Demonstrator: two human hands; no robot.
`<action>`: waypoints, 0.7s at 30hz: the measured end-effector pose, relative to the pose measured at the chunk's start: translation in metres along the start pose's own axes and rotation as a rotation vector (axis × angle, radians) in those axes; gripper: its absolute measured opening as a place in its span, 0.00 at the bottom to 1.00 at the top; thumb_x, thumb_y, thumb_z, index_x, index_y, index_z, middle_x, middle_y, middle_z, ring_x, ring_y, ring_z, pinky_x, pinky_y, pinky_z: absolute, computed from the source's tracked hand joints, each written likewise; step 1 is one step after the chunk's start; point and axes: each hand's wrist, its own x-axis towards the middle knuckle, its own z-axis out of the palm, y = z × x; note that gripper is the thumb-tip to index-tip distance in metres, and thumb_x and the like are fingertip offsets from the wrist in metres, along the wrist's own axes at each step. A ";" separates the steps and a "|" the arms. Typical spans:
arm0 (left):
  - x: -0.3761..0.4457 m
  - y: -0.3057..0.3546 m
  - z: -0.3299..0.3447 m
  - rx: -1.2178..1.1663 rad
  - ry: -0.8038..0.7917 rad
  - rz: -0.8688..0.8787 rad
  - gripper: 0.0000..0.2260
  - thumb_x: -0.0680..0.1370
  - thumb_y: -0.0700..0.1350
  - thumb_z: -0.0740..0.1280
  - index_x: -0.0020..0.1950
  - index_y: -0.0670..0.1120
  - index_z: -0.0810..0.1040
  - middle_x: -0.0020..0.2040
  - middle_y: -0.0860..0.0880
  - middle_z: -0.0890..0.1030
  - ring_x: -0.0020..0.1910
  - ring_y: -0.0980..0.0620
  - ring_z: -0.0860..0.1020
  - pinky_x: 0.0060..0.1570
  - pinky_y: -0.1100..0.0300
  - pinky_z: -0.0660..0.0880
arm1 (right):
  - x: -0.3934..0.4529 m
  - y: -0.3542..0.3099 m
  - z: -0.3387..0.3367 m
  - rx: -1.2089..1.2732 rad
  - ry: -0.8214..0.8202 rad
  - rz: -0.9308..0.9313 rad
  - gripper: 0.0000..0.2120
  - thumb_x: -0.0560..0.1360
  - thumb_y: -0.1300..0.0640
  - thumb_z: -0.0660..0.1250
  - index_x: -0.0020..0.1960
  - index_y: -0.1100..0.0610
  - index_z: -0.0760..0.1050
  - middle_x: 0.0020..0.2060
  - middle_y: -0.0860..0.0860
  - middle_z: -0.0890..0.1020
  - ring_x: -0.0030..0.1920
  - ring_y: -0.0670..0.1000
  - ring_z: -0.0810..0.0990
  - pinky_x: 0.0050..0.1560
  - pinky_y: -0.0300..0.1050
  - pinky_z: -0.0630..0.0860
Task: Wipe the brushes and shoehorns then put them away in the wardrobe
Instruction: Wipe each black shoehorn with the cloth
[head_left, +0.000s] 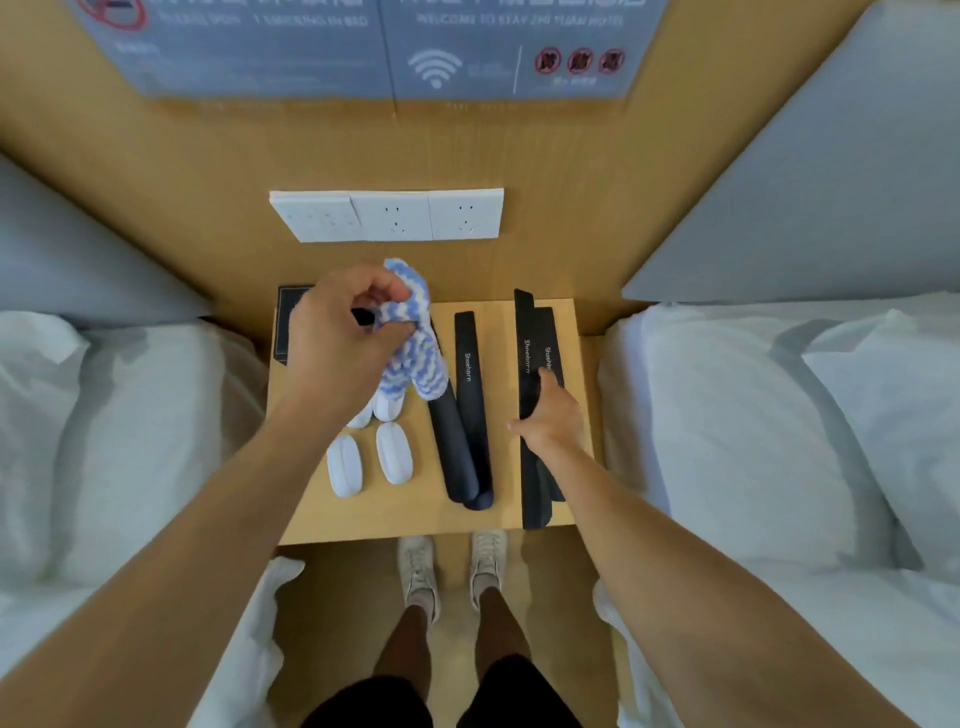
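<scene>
Cloth (415, 343): blue and white stripes. Shoehorns (470, 395): black, white lettering. Brushes (395, 452): white. Bench (498, 322): light wood. Pillows (727, 415): white

Person, head-camera view: both forearms bare to the frame's edge, no sleeves, watch or rings visible on the left hand (343, 332) or right hand (556, 415). Dark shorts (441, 696), legs bare below. Pale lace-up sneakers (418, 566), light socks at the ankles.
</scene>
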 end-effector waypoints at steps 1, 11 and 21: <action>-0.002 -0.009 0.001 0.001 0.007 -0.018 0.13 0.72 0.38 0.72 0.47 0.55 0.79 0.46 0.59 0.81 0.49 0.60 0.79 0.46 0.64 0.74 | 0.008 0.002 0.009 -0.030 -0.004 0.012 0.42 0.70 0.54 0.79 0.76 0.51 0.59 0.63 0.56 0.77 0.63 0.58 0.78 0.57 0.52 0.78; -0.006 -0.062 0.002 0.060 0.080 -0.045 0.16 0.70 0.38 0.75 0.46 0.58 0.77 0.48 0.56 0.80 0.47 0.62 0.78 0.42 0.72 0.76 | 0.067 0.010 0.072 -0.186 -0.037 0.117 0.37 0.71 0.61 0.77 0.72 0.50 0.59 0.61 0.58 0.74 0.59 0.61 0.79 0.48 0.53 0.81; -0.002 -0.075 0.002 0.001 0.064 -0.092 0.14 0.70 0.36 0.74 0.48 0.53 0.77 0.49 0.56 0.80 0.50 0.61 0.78 0.42 0.69 0.76 | 0.079 0.007 0.086 -0.319 -0.041 0.126 0.39 0.76 0.66 0.69 0.79 0.49 0.53 0.68 0.61 0.69 0.65 0.61 0.73 0.54 0.53 0.79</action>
